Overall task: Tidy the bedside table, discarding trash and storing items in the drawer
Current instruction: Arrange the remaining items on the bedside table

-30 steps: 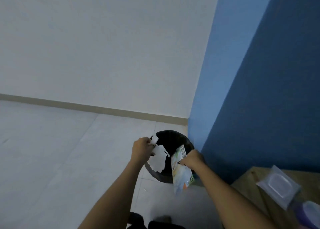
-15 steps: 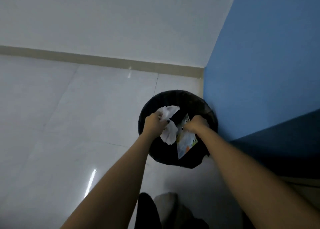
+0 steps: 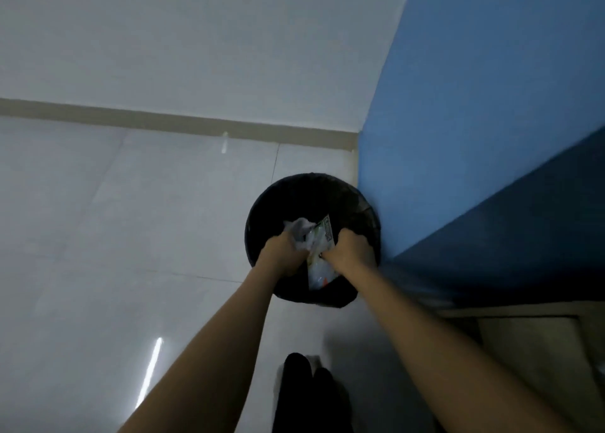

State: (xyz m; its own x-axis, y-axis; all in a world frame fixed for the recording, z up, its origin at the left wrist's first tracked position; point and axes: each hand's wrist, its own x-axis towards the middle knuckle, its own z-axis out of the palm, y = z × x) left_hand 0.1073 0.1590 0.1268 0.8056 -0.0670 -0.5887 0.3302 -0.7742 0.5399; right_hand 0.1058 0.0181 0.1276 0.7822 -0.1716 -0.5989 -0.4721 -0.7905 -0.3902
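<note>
The person's left forearm (image 3: 209, 341) and right forearm (image 3: 435, 337) are uncovered along their full visible length, as are the left hand (image 3: 281, 252) and right hand (image 3: 352, 252) over the black bin (image 3: 347, 203), while blurred black clothing (image 3: 307, 396) covers the legs on the bin's near side.

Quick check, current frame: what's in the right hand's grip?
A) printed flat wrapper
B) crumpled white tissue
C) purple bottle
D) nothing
A: the right hand pinches the printed flat wrapper over the black bin, while the left hand holds the crumpled white tissue.
</note>
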